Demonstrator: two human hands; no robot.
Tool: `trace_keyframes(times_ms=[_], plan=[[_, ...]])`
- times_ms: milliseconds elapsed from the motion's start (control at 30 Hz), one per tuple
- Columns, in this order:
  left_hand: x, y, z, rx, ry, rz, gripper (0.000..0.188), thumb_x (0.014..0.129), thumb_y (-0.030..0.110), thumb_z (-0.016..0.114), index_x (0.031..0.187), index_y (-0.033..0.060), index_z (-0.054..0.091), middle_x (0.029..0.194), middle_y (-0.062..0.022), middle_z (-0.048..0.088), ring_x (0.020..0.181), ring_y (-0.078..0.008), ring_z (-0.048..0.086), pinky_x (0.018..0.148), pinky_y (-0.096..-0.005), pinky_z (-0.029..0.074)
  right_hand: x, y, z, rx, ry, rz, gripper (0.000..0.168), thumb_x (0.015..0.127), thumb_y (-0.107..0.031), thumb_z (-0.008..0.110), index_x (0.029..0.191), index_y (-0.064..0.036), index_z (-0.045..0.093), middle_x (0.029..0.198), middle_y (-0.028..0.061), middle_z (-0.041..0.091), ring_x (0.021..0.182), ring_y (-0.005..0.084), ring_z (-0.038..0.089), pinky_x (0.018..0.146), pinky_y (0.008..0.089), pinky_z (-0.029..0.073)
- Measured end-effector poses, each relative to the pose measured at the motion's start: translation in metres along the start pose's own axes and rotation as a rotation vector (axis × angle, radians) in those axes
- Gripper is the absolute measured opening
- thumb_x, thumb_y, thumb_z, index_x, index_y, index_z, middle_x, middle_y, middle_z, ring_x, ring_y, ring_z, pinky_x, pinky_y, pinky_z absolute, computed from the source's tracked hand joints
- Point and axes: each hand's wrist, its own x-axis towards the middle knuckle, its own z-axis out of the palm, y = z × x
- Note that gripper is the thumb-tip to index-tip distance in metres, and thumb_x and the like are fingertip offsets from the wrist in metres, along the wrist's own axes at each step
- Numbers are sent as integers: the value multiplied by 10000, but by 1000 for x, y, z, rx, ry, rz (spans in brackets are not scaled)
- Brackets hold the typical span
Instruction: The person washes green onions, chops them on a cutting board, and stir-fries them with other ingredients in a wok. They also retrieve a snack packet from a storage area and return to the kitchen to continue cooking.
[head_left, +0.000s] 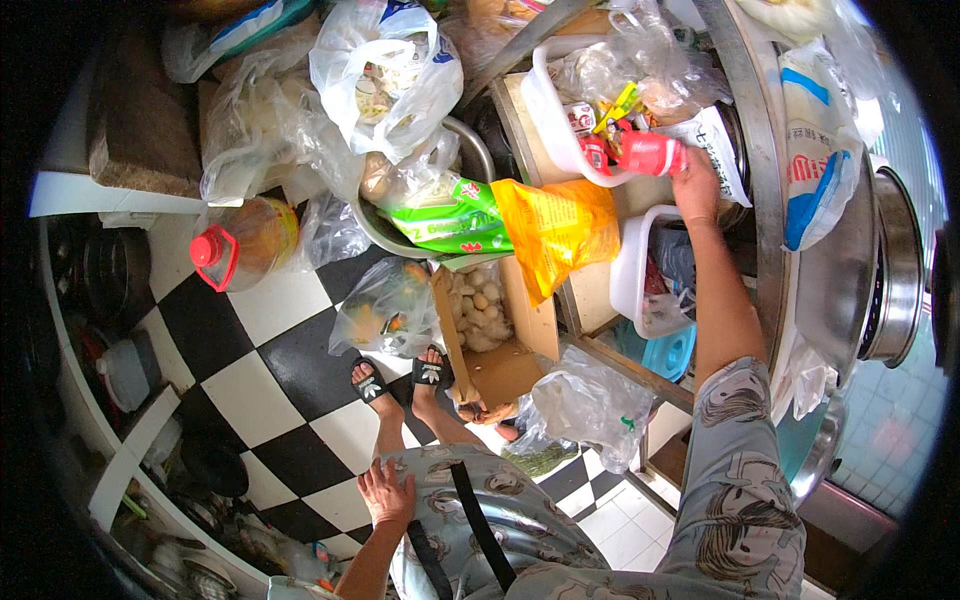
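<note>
My right hand (695, 184) grips a red packet (651, 154) by its end, at the near rim of a white plastic bin (545, 124) on the rack. Inside the bin are small red and yellow packets and clear plastic bags. A white packet (712, 150) bearing writing lies just behind the hand. Under my right forearm is a second white bin (628, 274) holding dark and red packages. A yellow bag (559, 225) stands left of the two bins. My left hand (388, 491) rests on my thigh, fingers somewhat apart, with nothing in it.
An open cardboard box (540, 322) of eggs sits on the checkered floor, near my feet. To the left are a metal basin (367, 225) with a green bag (457, 221) and an oil jug (255, 240). The metal rack post (772, 300) runs beside my right arm.
</note>
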Motion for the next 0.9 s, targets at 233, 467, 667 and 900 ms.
trace_keyframes(times_ms=[233, 467, 667, 900], plan=[[3, 0, -1, -6, -20, -7, 549, 762, 358, 642, 1207, 74, 490, 1247, -168, 446, 1180, -333, 405, 1017, -509, 234, -27, 1, -15, -265, -190, -214, 195, 735, -46, 570, 918, -40, 638, 1250, 159, 496, 1205, 335, 421, 1019, 405, 336], [3, -2, -6, -20, -33, -30, 555, 762, 354, 638, 1216, 72, 489, 1255, -164, 440, 1175, -338, 406, 1022, -497, 235, -45, -15, -9, -629, -674, -120, 304, 760, -238, 607, 1033, -131, 687, 1406, 126, 373, 1362, 309, 208, 1101, 446, 151], [2, 0, -5, -13, -45, -36, 558, 772, 369, 625, 1221, 71, 481, 1264, -167, 426, 1179, -338, 399, 1022, -495, 235, 0, -31, 20, -214, -470, 134, 254, 790, -243, 583, 947, -72, 686, 1068, 152, 624, 1006, 276, 582, 864, 391, 449], [6, -3, -6, -10, -57, -57, 547, 780, 376, 618, 1219, 76, 487, 1269, -160, 441, 1194, -319, 411, 1034, -503, 232, 58, -52, 85, 6, -630, 242, 457, 806, -420, 545, 1058, -50, 635, 1026, 215, 631, 977, 374, 601, 890, 423, 457]])
